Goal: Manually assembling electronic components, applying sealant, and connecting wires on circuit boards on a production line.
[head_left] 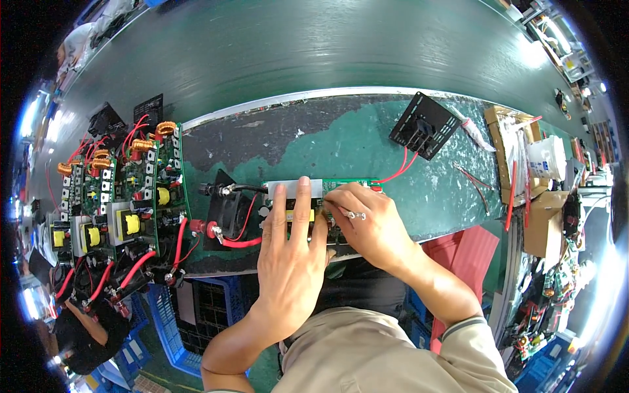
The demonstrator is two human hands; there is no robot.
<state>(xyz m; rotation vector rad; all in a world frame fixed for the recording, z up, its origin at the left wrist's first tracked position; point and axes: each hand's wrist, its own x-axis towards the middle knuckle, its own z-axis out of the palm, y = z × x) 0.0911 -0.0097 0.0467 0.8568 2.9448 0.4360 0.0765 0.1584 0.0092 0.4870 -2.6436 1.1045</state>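
Note:
A green circuit board [347,184] lies on the bench in front of me, with a flat grey metal plate [315,188] along its far side. My left hand [290,262] rests over the board, fingers stretched out, two fingertips on the plate. At the board's right half, my right hand [371,229] is closed in a pinch, its fingertips down by the board. Small silvery metal parts [356,215] show among its curled fingers; their exact kind is too small to tell. Red wires link the board to a black slotted panel [426,124]. Another black panel [226,209] with thick cables stands at the left end.
Several assembled circuit boards [134,190] with copper coils stand upright at the left. Loose wires [477,187] and a cardboard tray [501,150] lie at the right. A green belt [295,52] runs beyond the bench. Below are a blue crate [167,327] and red sheets [465,262].

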